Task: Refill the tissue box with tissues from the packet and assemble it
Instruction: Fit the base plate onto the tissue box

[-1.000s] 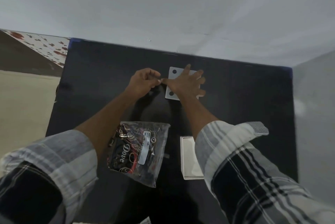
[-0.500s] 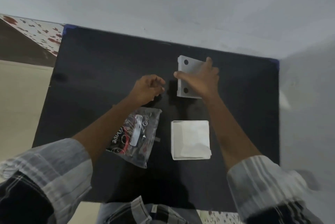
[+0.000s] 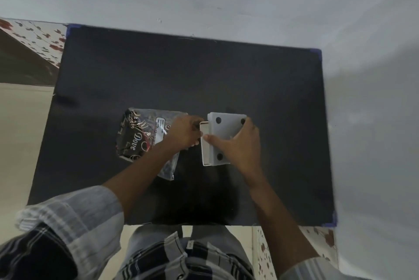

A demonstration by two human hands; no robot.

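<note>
A grey base plate (image 3: 226, 130) with black round feet lies over the white tissue box (image 3: 205, 143), offset to the right so the box's left strip still shows. My right hand (image 3: 240, 143) grips the plate, thumb on its left edge and fingers over its right side. My left hand (image 3: 184, 132) touches the box's upper left corner with curled fingers. The dark "Dove" tissue packet (image 3: 141, 135) in clear plastic lies flat to the left, partly under my left wrist. Any tissues inside the box are hidden by the plate.
Everything sits on a black table top (image 3: 158, 75) with blue tape at its corners. A pale wall runs along the back and right side. Floral patterned floor (image 3: 34, 34) shows at far left and near right.
My right hand carried the grey plate from the far part of the table down onto the white box. My left hand moved to the box's corner. The camera tilted downward.
</note>
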